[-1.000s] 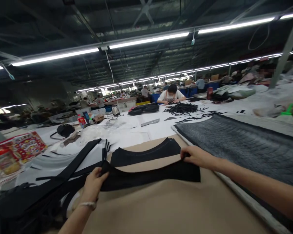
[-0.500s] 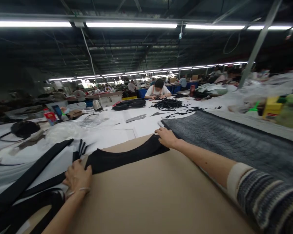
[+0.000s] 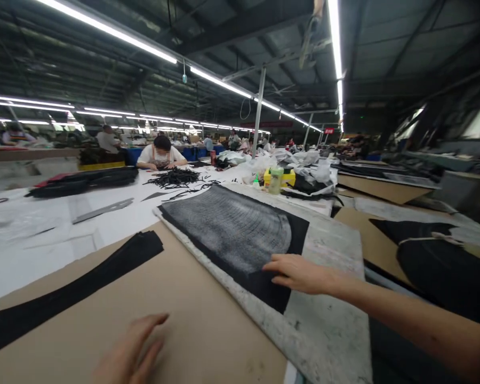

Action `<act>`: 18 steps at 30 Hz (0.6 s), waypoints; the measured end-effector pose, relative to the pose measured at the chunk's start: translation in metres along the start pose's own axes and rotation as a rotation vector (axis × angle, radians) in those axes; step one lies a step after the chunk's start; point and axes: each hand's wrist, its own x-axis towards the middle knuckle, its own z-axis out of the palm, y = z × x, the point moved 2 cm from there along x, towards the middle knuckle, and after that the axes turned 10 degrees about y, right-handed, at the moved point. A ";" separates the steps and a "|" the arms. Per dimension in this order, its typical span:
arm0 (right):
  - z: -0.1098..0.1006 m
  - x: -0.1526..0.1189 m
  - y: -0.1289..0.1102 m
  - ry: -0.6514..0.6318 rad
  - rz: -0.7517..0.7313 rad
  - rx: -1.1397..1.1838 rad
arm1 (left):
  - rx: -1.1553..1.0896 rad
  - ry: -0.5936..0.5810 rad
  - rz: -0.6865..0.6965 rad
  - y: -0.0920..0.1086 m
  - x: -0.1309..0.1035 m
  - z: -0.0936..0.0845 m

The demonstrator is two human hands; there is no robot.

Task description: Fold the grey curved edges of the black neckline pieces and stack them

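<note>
My right hand (image 3: 296, 273) is over the near right part of a black sheet (image 3: 236, 229) whose middle is whitened with rows of fine marks. Its fingers are stretched out, and I cannot tell whether they touch the sheet. The sheet lies on a stained pale board (image 3: 332, 309). Low in the view, my left hand (image 3: 132, 349) is blurred, fingers apart, above a tan board (image 3: 192, 314). Nothing shows in it. Across that board lies a curved black fabric piece (image 3: 92, 280), away from both hands.
On the white table (image 3: 116, 229) lie a grey angled ruler (image 3: 102, 211), a heap of black strips (image 3: 178, 177) and stacked black pieces (image 3: 88, 180). A person (image 3: 161, 153) works behind them. A yellow box (image 3: 288, 177) and a green jar (image 3: 276, 180) stand farther back.
The view has swung to the right. Both hands have let go of the curved black piece. My right hand has moved right onto the whitened sheet; my left has come nearer.
</note>
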 end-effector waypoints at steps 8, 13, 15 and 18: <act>0.041 -0.009 -0.012 0.153 -0.074 -0.184 | -0.074 -0.301 0.207 0.138 0.053 0.105; 0.049 0.002 -0.012 0.175 -0.136 -0.169 | 0.000 -0.297 0.168 0.136 0.051 0.128; 0.050 0.006 -0.012 0.184 -0.151 -0.156 | 0.031 -0.282 0.127 0.137 0.048 0.127; 0.052 0.009 -0.010 0.198 -0.161 -0.117 | 0.069 -0.273 0.089 0.141 0.047 0.125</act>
